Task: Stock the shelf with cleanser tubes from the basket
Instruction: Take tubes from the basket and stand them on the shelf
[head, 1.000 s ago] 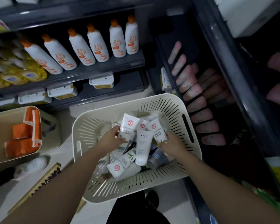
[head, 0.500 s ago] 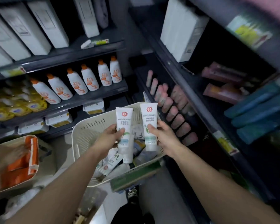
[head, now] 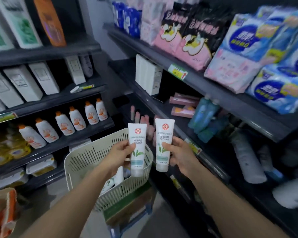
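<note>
The fingers (head: 129, 147) of the left hand (head: 120, 152) curl round one white cleanser tube (head: 137, 134) at its middle. The right hand (head: 181, 156) pinches a second tube (head: 164, 134) the same way. Both tubes are upright, crimped end up, just above the cream basket (head: 86, 160), where more tubes lie. To shelve them well, I'd swing toward the dark shelf (head: 163, 109) on the right, set them down one at a time with labels outward, and avoid nudging the pink tubes (head: 182, 110) already lying there.

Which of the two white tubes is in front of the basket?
The left tube, in the left hand: it overlaps the rim of the basket. The right tube, in the right hand, shows off to its side.
</note>
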